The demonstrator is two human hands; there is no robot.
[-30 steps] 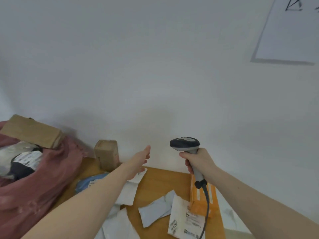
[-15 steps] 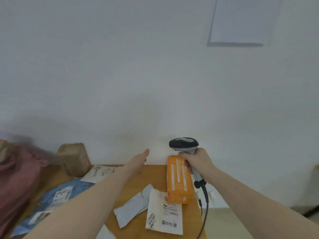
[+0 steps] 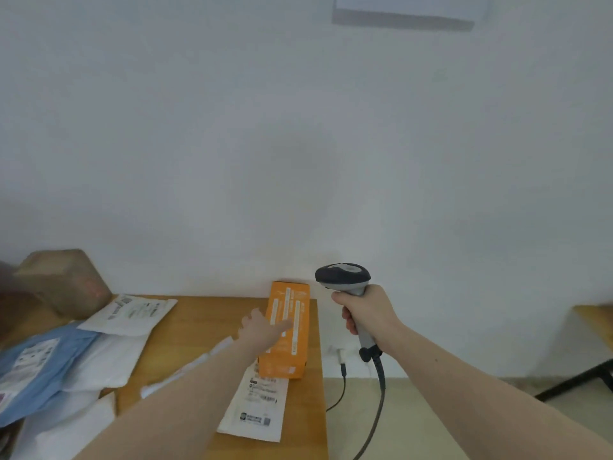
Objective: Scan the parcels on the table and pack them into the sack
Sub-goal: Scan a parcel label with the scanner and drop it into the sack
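Orange box [image 3: 288, 330] now lies under the lowered left hand [image 3: 262, 328], fingers straight; right hand [image 3: 366, 315] grips scanner [image 3: 345, 280].

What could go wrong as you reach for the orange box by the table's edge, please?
The orange box lies along the table's right edge, so a push from the left hand could tip it off. It overlaps the white mailer, which may drag along. The scanner cable hangs loose and could snag.
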